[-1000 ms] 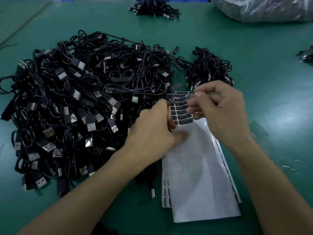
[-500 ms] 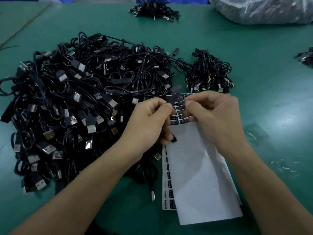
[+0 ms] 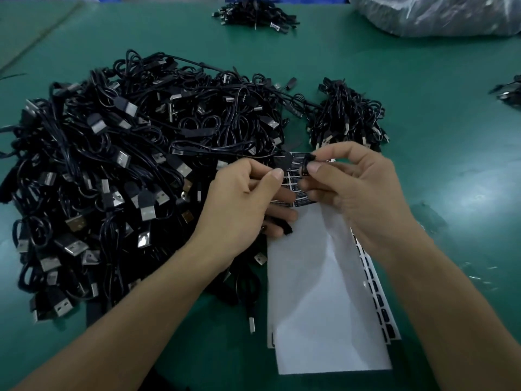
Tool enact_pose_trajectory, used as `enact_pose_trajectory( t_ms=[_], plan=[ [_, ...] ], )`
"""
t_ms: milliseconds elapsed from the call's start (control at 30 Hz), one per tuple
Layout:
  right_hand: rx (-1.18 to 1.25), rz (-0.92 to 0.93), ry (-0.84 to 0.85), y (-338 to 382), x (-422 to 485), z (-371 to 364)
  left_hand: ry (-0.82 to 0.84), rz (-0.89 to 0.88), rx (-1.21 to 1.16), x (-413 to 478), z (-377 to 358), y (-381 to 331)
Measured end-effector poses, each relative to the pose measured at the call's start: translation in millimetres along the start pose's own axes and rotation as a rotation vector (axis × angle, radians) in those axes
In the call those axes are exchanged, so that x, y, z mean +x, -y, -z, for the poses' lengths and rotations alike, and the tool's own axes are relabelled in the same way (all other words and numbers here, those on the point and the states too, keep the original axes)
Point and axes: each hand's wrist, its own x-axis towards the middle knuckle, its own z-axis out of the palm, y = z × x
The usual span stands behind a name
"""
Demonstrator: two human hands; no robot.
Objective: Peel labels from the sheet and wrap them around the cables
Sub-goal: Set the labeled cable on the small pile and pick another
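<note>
A white label sheet (image 3: 324, 292) lies on the green table, with rows of black labels (image 3: 293, 180) left at its far end. My left hand (image 3: 245, 201) grips a black cable (image 3: 282, 162) over those rows; a cable end (image 3: 287, 230) sticks out under its fingers. My right hand (image 3: 361, 190) pinches a small black label (image 3: 306, 165) between thumb and forefinger, just right of the cable. Whether the label touches the cable I cannot tell.
A big heap of black USB cables (image 3: 127, 165) fills the left of the table. A smaller bundle (image 3: 346, 117) sits beyond my hands, another pile (image 3: 253, 12) far back. A plastic bag (image 3: 437, 15) lies at the back right, more cables (image 3: 510, 93) at the right edge.
My hands have drawn slightly apart. The right hand now holds a black label up off the sheet beside the cable in my left hand.
</note>
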Motion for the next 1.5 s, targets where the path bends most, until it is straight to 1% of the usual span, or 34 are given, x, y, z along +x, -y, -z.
enact_pose_trajectory(
  t_ms=[233,367,467,600,767,933,1167,1367,1500],
  plan=[
    [-0.027,0.013,0.028,1,-1,-1,-0.011,0.024,-0.019,1,1,-3],
    [-0.024,0.03,0.004,3,-2,-1,0.006,0.056,-0.037,0,1,-4],
    [-0.017,0.0,-0.008,3,-2,-1,0.022,0.082,-0.062,0,0,-5],
    [0.014,-0.04,0.044,4,-3,-2,0.078,0.101,-0.034,0,2,-7],
    [0.069,-0.071,0.005,6,-4,-3,0.171,0.143,-0.034,3,9,-10],
    [0.016,-0.068,0.009,4,-5,-6,0.281,0.177,-0.035,4,15,-13],
    [-0.002,-0.085,0.002,3,-6,-5,0.373,0.2,-0.003,6,21,-13],
    [-0.164,0.026,-0.021,4,-9,-7,0.385,0.2,0.013,7,23,-12],
    [-0.183,0.026,-0.029,5,-9,-8,0.363,0.2,-0.002,6,21,-13]
  ],
)
